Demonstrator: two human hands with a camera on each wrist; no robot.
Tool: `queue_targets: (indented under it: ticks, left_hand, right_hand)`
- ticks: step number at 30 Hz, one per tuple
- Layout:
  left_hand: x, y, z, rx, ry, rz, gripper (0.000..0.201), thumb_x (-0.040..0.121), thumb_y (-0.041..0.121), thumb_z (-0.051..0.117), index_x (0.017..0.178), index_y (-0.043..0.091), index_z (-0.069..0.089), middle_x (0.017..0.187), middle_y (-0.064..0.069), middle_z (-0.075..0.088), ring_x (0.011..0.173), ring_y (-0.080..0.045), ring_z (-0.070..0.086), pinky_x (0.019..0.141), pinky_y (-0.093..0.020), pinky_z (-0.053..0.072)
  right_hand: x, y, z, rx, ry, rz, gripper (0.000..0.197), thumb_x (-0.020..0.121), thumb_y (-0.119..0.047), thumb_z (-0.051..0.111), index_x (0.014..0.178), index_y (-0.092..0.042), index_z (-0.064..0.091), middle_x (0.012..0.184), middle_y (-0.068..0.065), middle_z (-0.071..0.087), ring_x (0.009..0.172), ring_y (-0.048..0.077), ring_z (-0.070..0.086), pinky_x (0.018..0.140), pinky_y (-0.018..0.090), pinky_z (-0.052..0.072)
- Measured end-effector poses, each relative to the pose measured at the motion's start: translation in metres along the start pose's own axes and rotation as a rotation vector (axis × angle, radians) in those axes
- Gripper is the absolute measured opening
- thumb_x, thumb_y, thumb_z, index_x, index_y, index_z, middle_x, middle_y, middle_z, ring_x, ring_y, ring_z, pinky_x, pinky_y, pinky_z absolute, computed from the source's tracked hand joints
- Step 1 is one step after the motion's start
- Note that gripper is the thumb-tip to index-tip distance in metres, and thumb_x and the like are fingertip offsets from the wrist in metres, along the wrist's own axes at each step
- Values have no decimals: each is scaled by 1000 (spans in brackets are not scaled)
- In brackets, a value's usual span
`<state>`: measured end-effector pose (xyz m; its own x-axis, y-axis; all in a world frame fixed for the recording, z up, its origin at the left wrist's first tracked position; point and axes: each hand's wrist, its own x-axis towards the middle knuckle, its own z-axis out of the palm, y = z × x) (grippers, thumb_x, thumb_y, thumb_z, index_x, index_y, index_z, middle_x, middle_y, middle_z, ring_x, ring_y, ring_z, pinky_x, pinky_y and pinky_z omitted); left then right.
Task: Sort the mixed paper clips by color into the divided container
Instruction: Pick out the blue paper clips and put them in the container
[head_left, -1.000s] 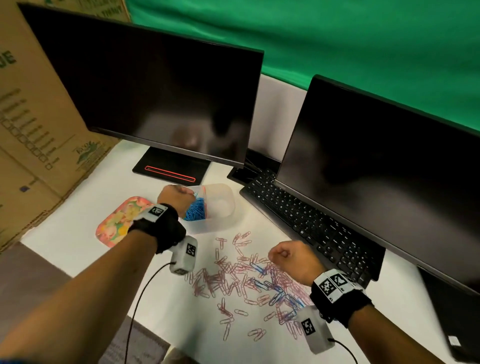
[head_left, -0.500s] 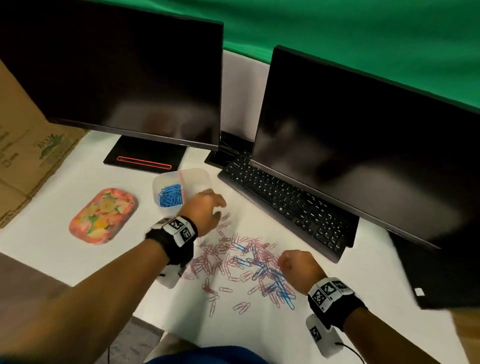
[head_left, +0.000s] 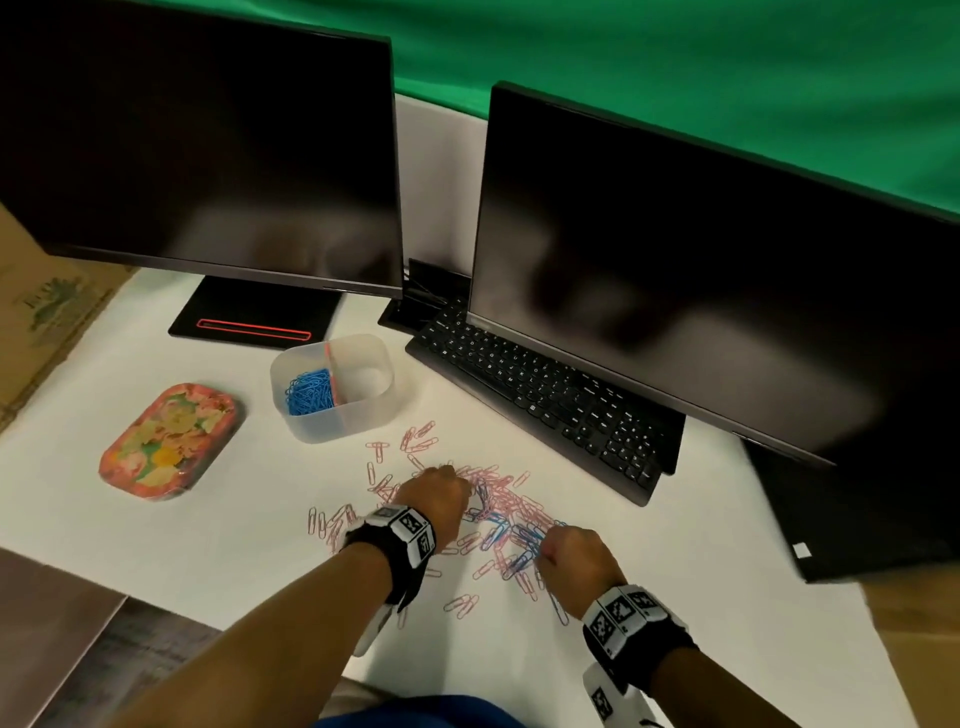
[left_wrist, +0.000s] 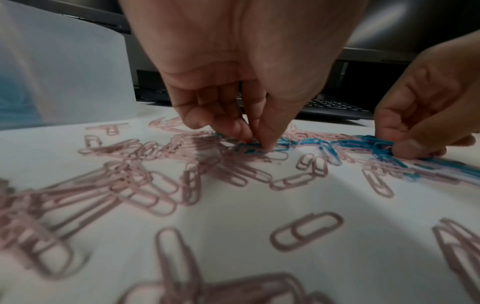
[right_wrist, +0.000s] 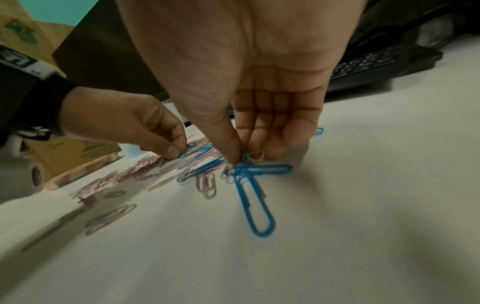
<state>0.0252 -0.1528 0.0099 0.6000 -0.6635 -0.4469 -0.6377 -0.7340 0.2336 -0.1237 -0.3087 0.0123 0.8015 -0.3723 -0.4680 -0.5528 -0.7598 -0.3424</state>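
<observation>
The paper clips (head_left: 467, 514) lie scattered mid-tabletop (head_left: 234, 525), hemmed by the keyboard (head_left: 545, 395) to the right, with bare surface to the left and toward the near edge. Behind them, close to the pile, stands the divided container (head_left: 332, 387): blue clips fill its left compartment, while its right one looks bare. The clips point every way. The left hand (head_left: 436, 499) pinches a blue clip in the pile; the right hand (head_left: 571, 561) pinches clips at its right edge.
</observation>
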Motion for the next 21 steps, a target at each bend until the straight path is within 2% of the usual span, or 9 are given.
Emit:
queue_targets:
  ticks: [3,5,6,10,11,13,17,19,21]
  left_hand:
    - [-1,-4,0,7,33,-2,24,86,9,53,109,12,60,116,-8,53,109,-27,52,86,-38,50]
    - [-1,-7,-1,2,76,6,24,87,11,51,110,12,59,115,-7,55,108,-26,52,86,-36,47]
    - [-2,-8,-3,-4,96,14,24,88,11,50,110,13,59,113,-7,57,107,-26,52,84,-35,45]
    - [-8,-8,-11,-142,166,26,22,87,7,46,102,15,59,98,-6,65,92,-27,60,71,-29,41]
    - [-9,-8,-13,-215,178,19,21,87,7,46,101,16,59,95,-6,66,88,-26,61,69,-29,43]
    - [-8,-9,-14,-382,198,1,23,88,7,45,103,17,59,91,-5,67,80,-23,61,70,-29,49]
    - [-5,-8,-12,-725,194,-34,34,89,1,44,109,20,64,81,-5,67,72,-15,63,70,-23,51]
    - [-7,-4,-13,-980,142,-98,32,92,-1,43,105,17,66,76,-4,63,61,-7,63,67,-24,51]
    - [-9,-2,-14,-1192,82,-141,28,94,-4,44,102,12,65,78,-4,62,63,-11,64,70,-28,55]
  right_hand:
    - [3,4,-3,209,12,12,14,85,-19,63,73,-25,68,85,0,72,81,16,66,71,23,54]
    - [5,8,-8,394,28,43,16,82,-18,69,69,-27,69,75,-3,72,72,11,66,66,15,52]
    - [6,9,-11,484,22,61,13,81,-16,71,70,-24,72,73,-3,72,70,11,66,65,15,51]
    - [8,11,-24,935,-78,145,7,84,-1,67,80,-5,70,70,9,68,64,20,59,59,28,51]
    - [7,10,-28,1029,-86,158,3,84,1,67,83,-2,68,70,11,66,62,21,59,58,29,52]
    - [4,7,-33,1172,-93,163,8,84,4,66,92,2,64,70,13,64,59,23,58,58,31,53]
    - [1,11,-35,1307,-109,153,17,88,8,58,101,-2,63,75,16,61,60,26,62,62,35,54]
    - [2,14,-36,1354,-112,170,20,88,9,53,102,-1,62,78,18,59,62,29,64,62,35,55]
    - [2,15,-36,1384,-126,178,17,88,9,52,97,-2,60,77,18,60,64,31,66,61,35,56]
